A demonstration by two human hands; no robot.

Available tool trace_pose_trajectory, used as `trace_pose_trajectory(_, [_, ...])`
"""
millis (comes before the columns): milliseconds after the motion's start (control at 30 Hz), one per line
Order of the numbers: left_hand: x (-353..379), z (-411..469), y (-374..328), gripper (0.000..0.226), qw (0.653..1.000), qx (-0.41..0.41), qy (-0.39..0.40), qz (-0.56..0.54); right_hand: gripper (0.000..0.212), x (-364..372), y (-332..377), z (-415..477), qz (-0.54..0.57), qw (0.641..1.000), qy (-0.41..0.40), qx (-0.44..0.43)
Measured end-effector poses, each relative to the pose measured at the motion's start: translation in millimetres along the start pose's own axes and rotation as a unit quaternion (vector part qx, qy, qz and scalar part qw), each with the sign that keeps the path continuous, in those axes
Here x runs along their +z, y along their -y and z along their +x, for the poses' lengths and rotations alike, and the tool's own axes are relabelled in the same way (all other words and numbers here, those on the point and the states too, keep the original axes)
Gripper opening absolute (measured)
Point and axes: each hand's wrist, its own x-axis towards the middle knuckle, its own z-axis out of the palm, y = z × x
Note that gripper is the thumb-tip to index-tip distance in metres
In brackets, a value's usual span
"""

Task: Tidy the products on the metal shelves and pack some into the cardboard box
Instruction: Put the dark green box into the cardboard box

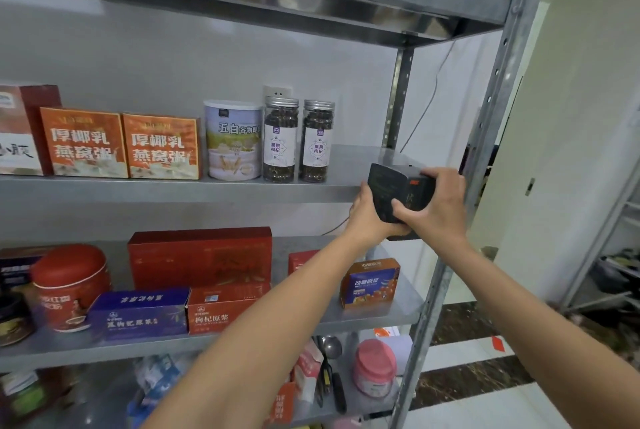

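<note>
Both my hands hold a black box (398,186) with a small red label at the right end of the upper metal shelf (173,189), just in front of its edge. My left hand (369,212) grips the box's left and lower side. My right hand (436,206) grips its right side, fingers over the top. On that shelf stand two jars of dark berries (298,141), a white tin (233,141) and two orange boxes (121,146). No cardboard packing box is in view.
The shelf below carries a large red box (199,257), a purple box (138,314), a red box (221,307), a red tub (69,286) and a small orange-blue box (370,283). The steel upright (485,137) stands right of my hands. A pink jar (375,368) sits lower down.
</note>
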Motion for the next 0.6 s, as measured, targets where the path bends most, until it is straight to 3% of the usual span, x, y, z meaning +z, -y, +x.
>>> trace_pose_trajectory(133, [-2.6, -13.4, 24.4, 0.098, 1.000, -0.006, -0.011, -0.028, 0.065, 4.0, 6.4, -35.7, 0.019, 0.999, 0.023, 0.019])
trace_pose_trajectory(200, [-11.5, -33.4, 27.4, 0.080, 0.997, -0.004, -0.010, -0.077, 0.063, 1.1, 9.0, -49.8, 0.070, 0.996, 0.041, 0.026])
trace_pose_trajectory(267, [-21.1, -53.4, 35.7, 0.066, 0.987, -0.029, 0.014, -0.159, 0.063, -4.1, 12.6, -61.8, 0.156, 0.982, 0.053, 0.090])
trace_pose_trajectory(333, [-30.8, -72.0, 46.5, 0.060, 0.973, -0.052, 0.028, -0.222, 0.077, -7.7, 12.6, -72.4, 0.268, 0.938, 0.076, 0.206])
trace_pose_trajectory(433, [-41.5, -92.8, 58.3, 0.056, 0.953, -0.073, 0.027, -0.294, 0.121, -10.9, 4.7, -84.5, 0.437, 0.816, 0.199, 0.322])
trace_pose_trajectory(500, [-48.2, -102.0, 60.5, 0.059, 0.947, -0.079, 0.033, -0.309, 0.117, -10.2, 3.5, -93.0, 0.478, 0.762, 0.312, 0.304])
trace_pose_trajectory(600, [-61.5, -111.9, 61.9, 0.076, 0.954, -0.056, 0.047, -0.291, 0.107, -5.3, 14.0, -102.3, 0.482, 0.745, 0.363, 0.284])
